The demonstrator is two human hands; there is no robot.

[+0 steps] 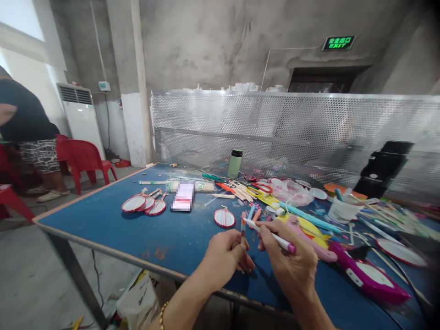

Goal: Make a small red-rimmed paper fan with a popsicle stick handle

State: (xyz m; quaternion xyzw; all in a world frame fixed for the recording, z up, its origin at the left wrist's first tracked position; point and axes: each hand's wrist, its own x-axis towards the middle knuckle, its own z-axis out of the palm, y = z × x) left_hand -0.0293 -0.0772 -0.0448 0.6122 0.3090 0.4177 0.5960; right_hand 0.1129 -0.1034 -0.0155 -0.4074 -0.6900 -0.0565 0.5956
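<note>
My left hand [228, 254], fingers closed, pinches a small flat wooden stick [243, 227] upright above the table's front edge; its upper part is coloured reddish. A white marker [275, 236] with a pink end lies in the closed fingers of my right hand [292, 252], its tip at or very near the stick. Just behind my left hand is a round white disc with a red rim [224, 218]. Several similar discs [156, 206] overlap farther left, beside a phone [183, 197] with a lit screen.
A green bottle [234, 164] stands at the back of the blue table [103, 229]. Scissors [263, 188], loose sticks, a white cup [340, 211] and a magenta power strip [371, 275] clutter the right. At far left, a person [27, 110] stands near red chairs [84, 156].
</note>
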